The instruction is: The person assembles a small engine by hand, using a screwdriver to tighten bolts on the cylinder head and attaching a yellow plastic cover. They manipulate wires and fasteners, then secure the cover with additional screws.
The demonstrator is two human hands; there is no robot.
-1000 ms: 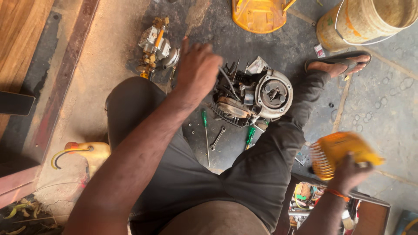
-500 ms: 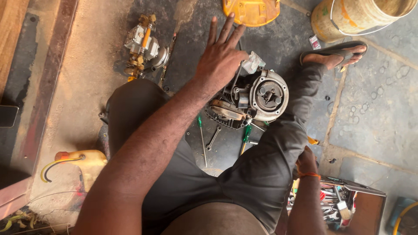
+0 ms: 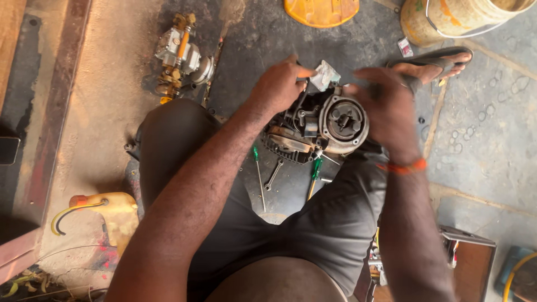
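Observation:
A small grey engine (image 3: 330, 120) with a round metal housing lies on the dark floor between my knees. My left hand (image 3: 279, 84) is closed around the engine's top edge, beside a pale crumpled bit (image 3: 325, 75). My right hand (image 3: 386, 103) is blurred and hovers at the engine's right side with its fingers curled; I cannot see whether it holds anything. An orange band sits on that wrist. Under the engine lie two green-handled screwdrivers (image 3: 256, 154) (image 3: 316, 168) and a small wrench (image 3: 274, 173).
A brass and grey carburettor-like part (image 3: 182, 53) lies at the upper left. A yellow cover (image 3: 321, 11) and a bucket (image 3: 447, 19) stand at the top. My sandalled foot (image 3: 433, 61) is to the right. A yellow tank with hose (image 3: 106, 210) sits left, an open toolbox (image 3: 464, 251) lower right.
My right hand, which held a yellow cover at the right and then dropped by the toolbox, has come up to the engine. My left hand went from spread open to closed on the engine's top.

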